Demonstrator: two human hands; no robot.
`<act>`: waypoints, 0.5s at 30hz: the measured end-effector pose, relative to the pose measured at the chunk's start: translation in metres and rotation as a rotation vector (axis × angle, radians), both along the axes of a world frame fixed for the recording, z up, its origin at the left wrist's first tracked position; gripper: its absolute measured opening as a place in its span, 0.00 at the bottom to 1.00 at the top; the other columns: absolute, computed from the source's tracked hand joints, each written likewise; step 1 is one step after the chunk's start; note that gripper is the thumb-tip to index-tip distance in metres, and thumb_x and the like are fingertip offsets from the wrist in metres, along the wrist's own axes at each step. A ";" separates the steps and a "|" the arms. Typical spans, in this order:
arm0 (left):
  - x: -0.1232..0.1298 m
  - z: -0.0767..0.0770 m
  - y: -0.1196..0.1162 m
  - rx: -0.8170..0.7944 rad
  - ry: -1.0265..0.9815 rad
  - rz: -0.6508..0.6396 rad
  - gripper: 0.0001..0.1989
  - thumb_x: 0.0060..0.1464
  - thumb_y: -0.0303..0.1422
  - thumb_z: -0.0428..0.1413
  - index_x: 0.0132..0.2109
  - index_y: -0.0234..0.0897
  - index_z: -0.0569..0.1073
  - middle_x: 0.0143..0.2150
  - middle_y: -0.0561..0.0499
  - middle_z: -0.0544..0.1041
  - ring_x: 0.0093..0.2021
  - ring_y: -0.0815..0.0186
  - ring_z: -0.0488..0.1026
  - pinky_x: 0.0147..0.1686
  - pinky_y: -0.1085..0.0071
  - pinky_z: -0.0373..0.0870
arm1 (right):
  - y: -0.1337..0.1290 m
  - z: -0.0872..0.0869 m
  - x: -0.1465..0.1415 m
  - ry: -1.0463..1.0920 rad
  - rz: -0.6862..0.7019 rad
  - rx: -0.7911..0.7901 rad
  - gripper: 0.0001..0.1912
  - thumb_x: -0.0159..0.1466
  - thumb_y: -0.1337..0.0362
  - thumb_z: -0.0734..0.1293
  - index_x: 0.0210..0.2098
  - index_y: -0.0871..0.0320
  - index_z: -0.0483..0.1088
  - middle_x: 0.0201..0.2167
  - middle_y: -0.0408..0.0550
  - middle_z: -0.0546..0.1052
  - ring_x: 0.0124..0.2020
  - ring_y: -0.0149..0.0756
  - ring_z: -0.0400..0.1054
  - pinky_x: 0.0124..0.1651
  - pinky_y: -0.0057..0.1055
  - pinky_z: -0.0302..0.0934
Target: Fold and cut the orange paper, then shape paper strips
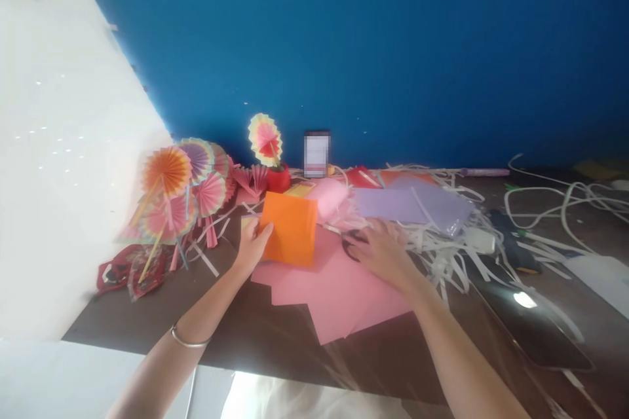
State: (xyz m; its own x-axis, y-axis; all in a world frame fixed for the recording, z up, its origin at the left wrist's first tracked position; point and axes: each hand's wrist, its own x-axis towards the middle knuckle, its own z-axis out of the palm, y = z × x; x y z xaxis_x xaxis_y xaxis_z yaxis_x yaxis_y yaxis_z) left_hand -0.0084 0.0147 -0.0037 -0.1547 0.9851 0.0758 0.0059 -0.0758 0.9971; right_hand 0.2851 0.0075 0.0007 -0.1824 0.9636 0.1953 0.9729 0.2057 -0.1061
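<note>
My left hand [253,245] pinches the left edge of an orange sheet of paper [289,229], thumb on its front face. The sheet is held up at a tilt over several pink paper sheets [339,294] spread on the table. Over the right part of those sheets, my right hand [381,252] has its fingers at the dark handle loops of a pair of scissors [351,249]. The scissors' blades are hard to make out, and the right fingers are slightly blurred.
Pleated paper fans on sticks [167,173] cluster at the left, beside a red pot [278,178] holding another fan. A phone [317,154] leans on the blue wall. Purple paper [393,205], white paper strips [455,268] and a dark tablet-like slab [540,330] lie to the right.
</note>
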 end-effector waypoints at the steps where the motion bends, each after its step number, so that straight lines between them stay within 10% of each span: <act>1: 0.000 0.000 0.000 0.000 0.005 -0.002 0.17 0.46 0.40 0.58 0.41 0.33 0.71 0.41 0.45 0.76 0.43 0.59 0.73 0.42 0.65 0.68 | 0.000 -0.001 0.000 -0.022 0.025 -0.003 0.14 0.60 0.56 0.57 0.34 0.57 0.69 0.56 0.54 0.62 0.60 0.51 0.47 0.58 0.53 0.38; 9: 0.000 0.003 -0.001 0.032 0.094 0.019 0.14 0.47 0.39 0.56 0.39 0.34 0.71 0.40 0.47 0.76 0.42 0.60 0.72 0.42 0.66 0.67 | 0.002 -0.005 -0.002 -0.056 0.039 0.243 0.12 0.64 0.63 0.55 0.37 0.59 0.68 0.54 0.57 0.64 0.57 0.49 0.52 0.57 0.54 0.39; 15: -0.001 -0.002 0.001 0.061 0.128 0.017 0.14 0.49 0.39 0.55 0.39 0.34 0.71 0.40 0.47 0.75 0.42 0.60 0.72 0.41 0.66 0.67 | 0.009 -0.003 0.003 0.389 -0.072 0.278 0.12 0.61 0.58 0.58 0.37 0.57 0.68 0.40 0.55 0.73 0.42 0.46 0.63 0.48 0.46 0.54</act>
State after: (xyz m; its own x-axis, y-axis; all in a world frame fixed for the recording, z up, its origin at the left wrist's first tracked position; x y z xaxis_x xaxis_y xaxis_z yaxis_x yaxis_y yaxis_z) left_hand -0.0098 0.0155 -0.0060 -0.1567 0.9753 0.1555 0.1344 -0.1349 0.9817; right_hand 0.2876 0.0168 -0.0025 0.0206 0.8729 0.4874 0.8848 0.2111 -0.4155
